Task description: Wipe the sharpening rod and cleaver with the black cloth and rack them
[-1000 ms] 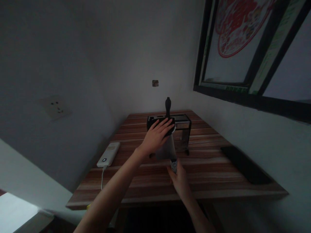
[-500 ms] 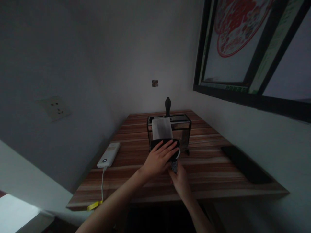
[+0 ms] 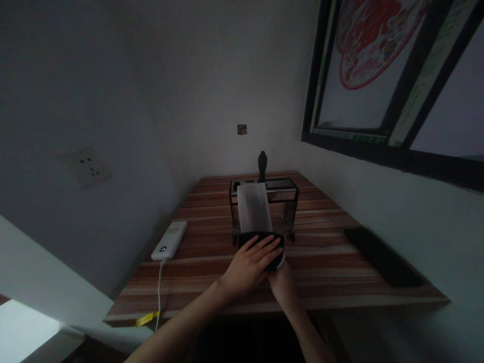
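A broad, pale cleaver blade (image 3: 254, 207) points away from me, tilted in front of the knife block. My left hand (image 3: 247, 262) presses a black cloth-like piece (image 3: 279, 254) over the blade's near end, fingers stretched across it and thumb hidden. That piece has a white edge on its right side. Beneath it, my right hand (image 3: 282, 282) closes at the cleaver's handle end; the handle itself is covered. Behind the blade stands the dark-framed knife block (image 3: 280, 184), with see-through sides. A black tool handle (image 3: 262, 165) sticks up from its top.
On the left of the striped wooden table (image 3: 212, 201) lies a white power bank (image 3: 170, 240) with a white cable (image 3: 159, 287) and yellow tag (image 3: 146, 318). A flat black object (image 3: 381, 256) rests at the right. Walls border both sides, with a window frame (image 3: 351, 143) on the right.
My left hand and the black piece have slid down the blade toward me, baring more of it. The handle, partly visible before, is now covered.
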The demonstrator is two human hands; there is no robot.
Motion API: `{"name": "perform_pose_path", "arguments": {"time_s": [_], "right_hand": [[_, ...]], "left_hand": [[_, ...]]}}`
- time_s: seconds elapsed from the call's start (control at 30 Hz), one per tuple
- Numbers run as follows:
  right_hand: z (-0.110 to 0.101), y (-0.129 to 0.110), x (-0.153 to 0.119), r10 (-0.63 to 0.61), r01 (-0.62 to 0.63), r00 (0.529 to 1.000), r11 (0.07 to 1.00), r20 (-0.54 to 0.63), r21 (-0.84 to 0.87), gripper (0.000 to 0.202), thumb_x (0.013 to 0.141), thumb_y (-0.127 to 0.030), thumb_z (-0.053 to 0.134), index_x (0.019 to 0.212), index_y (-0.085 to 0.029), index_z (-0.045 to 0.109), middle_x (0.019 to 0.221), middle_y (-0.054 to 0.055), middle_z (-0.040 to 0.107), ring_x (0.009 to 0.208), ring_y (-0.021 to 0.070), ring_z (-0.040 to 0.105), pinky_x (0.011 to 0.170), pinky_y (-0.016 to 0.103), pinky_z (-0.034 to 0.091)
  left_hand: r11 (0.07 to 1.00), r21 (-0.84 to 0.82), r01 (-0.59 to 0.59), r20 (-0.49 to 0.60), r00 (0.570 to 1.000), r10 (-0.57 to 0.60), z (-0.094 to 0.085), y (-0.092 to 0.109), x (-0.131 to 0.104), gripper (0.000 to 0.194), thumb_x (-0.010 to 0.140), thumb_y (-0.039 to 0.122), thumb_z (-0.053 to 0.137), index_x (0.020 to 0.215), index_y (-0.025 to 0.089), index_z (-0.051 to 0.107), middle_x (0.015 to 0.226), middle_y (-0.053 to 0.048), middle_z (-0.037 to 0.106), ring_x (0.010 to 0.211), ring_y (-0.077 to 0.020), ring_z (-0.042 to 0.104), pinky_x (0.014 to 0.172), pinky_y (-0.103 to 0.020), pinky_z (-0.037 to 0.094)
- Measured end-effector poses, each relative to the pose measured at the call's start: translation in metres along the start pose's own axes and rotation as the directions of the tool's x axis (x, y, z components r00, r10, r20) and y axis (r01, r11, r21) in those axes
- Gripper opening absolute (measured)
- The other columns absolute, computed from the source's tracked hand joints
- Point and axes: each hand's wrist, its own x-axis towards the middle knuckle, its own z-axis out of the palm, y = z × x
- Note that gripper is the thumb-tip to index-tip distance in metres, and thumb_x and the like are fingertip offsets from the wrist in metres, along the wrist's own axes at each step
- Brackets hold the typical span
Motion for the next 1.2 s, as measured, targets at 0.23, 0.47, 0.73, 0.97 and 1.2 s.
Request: {"name": "perform_pose_path", "arguments": {"time_s": [0.23,0.47,0.73,0.97,1.2], "right_hand": [[-0.001,-0.002,-0.001,0.005,-0.007,0.999,0.998,0.038,0.067,0.031,0.068,-0.018,0.043,0.094,-0.013,0.060,0.090,0.014,0.068,0.083,0.0251,0.064,0.069,0.032,0.052],[-0.005,-0.006,-0.002,0.021,-0.024,0.999,0.997,0.045,0.073,0.035,0.066,-0.014,0.044,0.099,-0.012,0.058,0.088,0.012,0.068,0.082,0.0248,0.064,0.066,0.031,0.051],[-0.013,-0.027,0.000,0.013,-0.015,1.000,0.994,0.017,0.110,0.035,0.077,-0.030,0.051,0.108,-0.014,0.053,0.080,0.007,0.067,0.071,0.0209,0.063,0.059,0.027,0.050],[-0.011,-0.025,-0.001,0.042,-0.044,0.999,0.995,0.029,0.094,0.036,0.078,-0.033,0.050,0.109,-0.015,0.051,0.068,0.003,0.062,0.060,0.0183,0.061,0.051,0.025,0.047],[-0.012,-0.024,-0.002,0.049,-0.051,0.998,0.995,0.030,0.081,0.032,0.079,-0.033,0.049,0.105,-0.015,0.051,0.060,0.000,0.058,0.052,0.0155,0.058,0.045,0.021,0.043]], "left_hand": [[0.999,-0.035,0.012,0.013,1.000,-0.012,-0.001,0.000,0.000,0.047,0.087,0.027,0.039,0.132,0.021,0.031,0.142,0.000,0.029,0.132,-0.0150,0.019,0.108,-0.038,0.019],[0.999,-0.029,0.025,0.023,0.999,-0.024,-0.004,-0.003,0.003,0.047,0.086,0.026,0.041,0.132,0.022,0.031,0.143,0.000,0.027,0.133,-0.0147,0.018,0.108,-0.037,0.017],[0.998,0.023,0.051,-0.032,0.998,-0.051,-0.014,-0.023,0.019,0.048,0.085,0.025,0.043,0.131,0.022,0.032,0.142,-0.002,0.030,0.133,-0.0151,0.017,0.108,-0.038,0.018],[0.994,0.063,0.092,-0.103,0.991,-0.085,-0.027,-0.043,0.039,0.046,0.085,0.024,0.042,0.130,0.022,0.034,0.142,-0.002,0.030,0.133,-0.0144,0.018,0.108,-0.038,0.017],[0.991,0.087,0.104,-0.169,0.982,-0.088,-0.040,-0.064,0.059,0.042,0.087,0.024,0.039,0.129,0.022,0.035,0.141,-0.001,0.031,0.132,-0.0136,0.019,0.108,-0.038,0.017]]}}
